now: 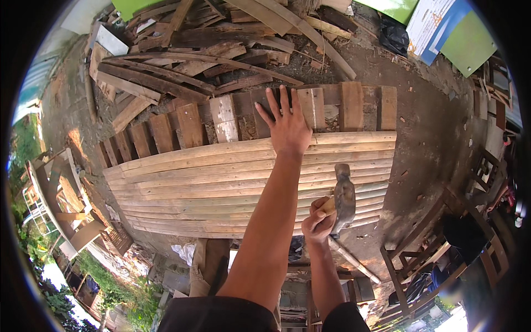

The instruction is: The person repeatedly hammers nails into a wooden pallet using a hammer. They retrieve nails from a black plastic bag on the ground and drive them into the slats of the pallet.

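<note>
A hammer [345,200] with a dark metal head and a pale wooden handle is over the right-hand part of a slatted panel [188,185]; whether its head touches the panel cannot be told. The person's right hand [319,223] is closed around the handle, near the panel's lower edge. The left hand [290,126] holds nothing: it is flat, palm down, with its fingers spread over the short boards [190,125] along the panel's far side. The left forearm stretches across the panel, and dark sleeves [221,313] cover the upper ends of both arms.

The panel consists of long, pale strips laid side by side, bowed in the wide view. Beyond them the short boards stand out crosswise in a row with gaps between; one, to the left of the left hand, carries flaking white paint [224,118]. A slim pale pole [354,260] slants away below the panel's lower right.

Past the boards, a heap of old planks [182,69] lies on the bare ground [423,124]. At upper right are a black plastic bag [394,36] and a blue, white and green sheet [467,41]. Wooden furniture frames stand at far left [69,217] and lower right [426,232], with green plants [124,290] at lower left.
</note>
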A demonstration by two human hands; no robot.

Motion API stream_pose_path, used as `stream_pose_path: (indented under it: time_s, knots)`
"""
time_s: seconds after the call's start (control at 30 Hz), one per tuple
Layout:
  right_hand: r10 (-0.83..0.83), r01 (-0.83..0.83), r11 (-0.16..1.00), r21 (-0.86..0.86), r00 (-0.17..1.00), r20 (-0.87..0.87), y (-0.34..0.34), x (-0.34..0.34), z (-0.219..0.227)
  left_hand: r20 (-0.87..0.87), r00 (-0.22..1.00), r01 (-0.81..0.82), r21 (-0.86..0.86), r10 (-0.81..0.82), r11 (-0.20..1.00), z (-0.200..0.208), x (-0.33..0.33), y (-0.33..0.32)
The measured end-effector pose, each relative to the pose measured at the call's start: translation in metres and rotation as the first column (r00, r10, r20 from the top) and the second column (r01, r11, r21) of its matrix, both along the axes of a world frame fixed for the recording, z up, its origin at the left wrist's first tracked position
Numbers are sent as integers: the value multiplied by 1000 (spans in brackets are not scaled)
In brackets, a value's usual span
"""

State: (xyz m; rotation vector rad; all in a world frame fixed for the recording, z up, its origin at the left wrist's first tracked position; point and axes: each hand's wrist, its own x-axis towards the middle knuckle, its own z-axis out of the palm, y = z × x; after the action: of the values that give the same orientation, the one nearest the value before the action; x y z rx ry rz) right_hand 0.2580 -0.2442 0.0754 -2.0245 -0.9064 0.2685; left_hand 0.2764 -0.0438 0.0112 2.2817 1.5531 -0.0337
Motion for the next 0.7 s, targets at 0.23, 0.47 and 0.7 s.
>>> stream_pose_path:
  time_s: [0.23, 0.47, 0.7]
  knots:
    - [45, -70, 980, -187, 990, -135, 4, -10, 9, -9, 1000, 2, -22, -2, 1000, 1, 0, 1]
    - [-66, -31, 912, -409, 973, -221, -2, -12, -2, -7, 1000, -13, -20, 13, 1000, -1, -3, -2]
    - [-48, -63, 886, -459, 973, -227, 2, -6, -11, 28, 1000, -8, -13, 8, 1000, 1, -2, 0]
